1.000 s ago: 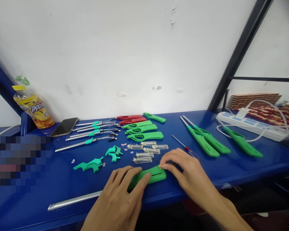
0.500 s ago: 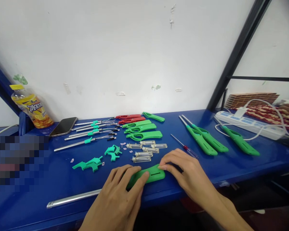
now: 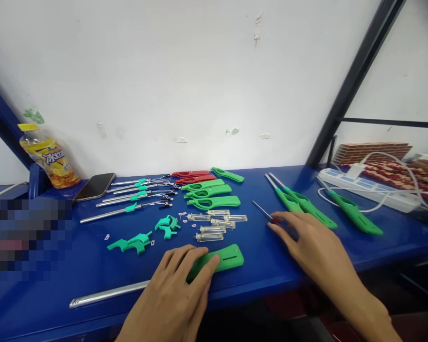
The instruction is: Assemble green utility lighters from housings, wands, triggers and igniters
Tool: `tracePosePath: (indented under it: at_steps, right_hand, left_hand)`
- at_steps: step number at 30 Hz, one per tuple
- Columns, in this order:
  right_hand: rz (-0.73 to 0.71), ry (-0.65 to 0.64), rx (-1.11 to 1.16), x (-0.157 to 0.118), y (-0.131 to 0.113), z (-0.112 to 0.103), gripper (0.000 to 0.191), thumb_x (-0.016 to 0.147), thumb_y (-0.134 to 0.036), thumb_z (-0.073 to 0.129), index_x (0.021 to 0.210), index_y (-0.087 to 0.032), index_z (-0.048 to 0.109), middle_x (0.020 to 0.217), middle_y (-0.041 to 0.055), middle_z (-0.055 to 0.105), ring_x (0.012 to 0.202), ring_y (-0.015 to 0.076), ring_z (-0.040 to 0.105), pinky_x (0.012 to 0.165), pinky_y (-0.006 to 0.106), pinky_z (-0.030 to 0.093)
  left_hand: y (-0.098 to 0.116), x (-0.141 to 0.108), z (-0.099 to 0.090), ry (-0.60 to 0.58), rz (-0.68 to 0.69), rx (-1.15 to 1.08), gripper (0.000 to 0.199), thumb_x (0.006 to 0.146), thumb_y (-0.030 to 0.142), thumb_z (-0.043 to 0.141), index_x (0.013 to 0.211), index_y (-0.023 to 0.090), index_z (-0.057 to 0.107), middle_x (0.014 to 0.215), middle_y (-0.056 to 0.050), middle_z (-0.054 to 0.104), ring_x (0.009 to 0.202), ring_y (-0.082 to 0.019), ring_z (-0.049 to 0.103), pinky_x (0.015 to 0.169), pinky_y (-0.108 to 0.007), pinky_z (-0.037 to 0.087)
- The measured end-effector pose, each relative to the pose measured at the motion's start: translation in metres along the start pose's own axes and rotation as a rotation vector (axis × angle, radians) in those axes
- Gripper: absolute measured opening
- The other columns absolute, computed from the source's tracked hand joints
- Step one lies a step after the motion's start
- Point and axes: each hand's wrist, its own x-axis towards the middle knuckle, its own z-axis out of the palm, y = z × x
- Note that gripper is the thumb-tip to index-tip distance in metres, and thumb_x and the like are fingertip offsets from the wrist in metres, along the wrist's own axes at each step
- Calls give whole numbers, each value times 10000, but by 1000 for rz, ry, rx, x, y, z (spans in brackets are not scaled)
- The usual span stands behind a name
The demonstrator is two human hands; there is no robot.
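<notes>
Two hands are at work, well apart from each other. The left hand (image 3: 174, 285) is clamped over the handle of a green lighter (image 3: 231, 255), pressing it against the blue tabletop (image 3: 257, 266), with the metal tube (image 3: 109, 294) reaching out on that hand's far left. The lighter's slotted end lies bare between the two hands, and near its tip sits a small pale spot (image 3: 236, 249) (too small to tell what it is). The right hand (image 3: 314, 240) has its thumb and forefinger at the red collar of a screwdriver (image 3: 261, 209), whose shaft points away and to the left; I cannot tell whether the fingers have closed firmly on it, as the palm hides the handle.

For a good pick-up, I would take the handle behind the collar, so that the tool can turn freely in the fingers. The clear plastic parts (image 3: 210, 230) lie just beyond the left fingertips, so the shaft is best lifted clear of them rather than dragged across. The left hand does well to pin the handle flat: a rounded body like this could probably roll under pressure.
</notes>
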Motion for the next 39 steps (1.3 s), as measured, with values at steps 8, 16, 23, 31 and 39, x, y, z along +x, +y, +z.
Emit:
tracePosePath:
  at_steps: [8,16,23,31,39]
  right_hand:
    - [0,59,22,2,-5,-6,329,1101,-422,457,1186,-265,734,1101,73,834,954,339,801,704,431,594]
    - [8,40,448,15,-5,-58,414,1033,-580,594,1339,-312,672,959,42,848,806,284,830,588,331,610]
    - [47,253,809,43,-39,-81,188,931,-445,800,962,-283,711,913,30,779,808,206,765,720,306,644]
    - [-74,186,924,46,-78,-49,109,1048,-339,677,1052,-268,761,882,1,768,753,166,746,685,277,628]
    - [-79,162,966,43,-77,-37,76,1043,-281,680,1034,-253,751,889,-2,757,746,155,735,676,255,618]
  left_hand:
    - [-1,-1,1,-7,9,0,507,1050,99,447,1532,235,523,1373,-98,681,1260,-304,629,1020,-487,597]
    - [1,0,1,25,-8,0,529,1018,90,475,1517,249,550,1359,-85,691,1246,-305,645,1013,-480,596]
    - [0,0,0,15,8,0,494,1025,95,473,1489,234,569,1351,-92,693,1234,-304,647,1014,-483,597]
    - [0,0,2,23,7,1,502,1020,92,476,1494,233,563,1359,-99,691,1244,-303,638,1020,-473,596]
    - [3,-1,3,27,-20,-31,487,1033,78,444,1480,233,561,1360,-101,674,1254,-310,607,1034,-509,572]
